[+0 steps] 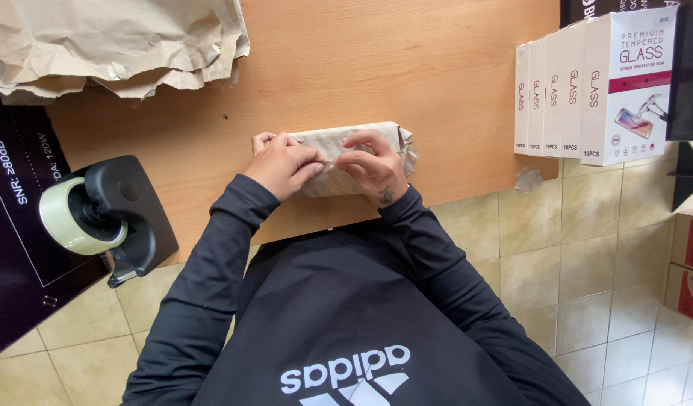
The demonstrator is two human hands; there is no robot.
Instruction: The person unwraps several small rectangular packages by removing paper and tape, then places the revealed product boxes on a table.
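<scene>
- Right now the fingers (316, 159) of both hands meet on top of a small oblong parcel wrapped in pale brown paper (395, 139), pinching at what looks like a strip of clear tape on its seam.
- Left hand (282, 162) presses the parcel's nine o'clock end; right hand (376, 169) covers its middle, both clenched on the wrapping.
- Done well, I judge, this means holding the fold flat while the tape is smoothed along it.
- The parcel lies near the six o'clock edge of the light wooden surface (361, 60).
- At eight o'clock a black tape dispenser with a pale roll (98, 214); at eleven o'clock crumpled brown paper (113, 41); at two o'clock a row of white cardboard boxes (579, 90).
- Below, beige floor tiles (579, 286).
</scene>
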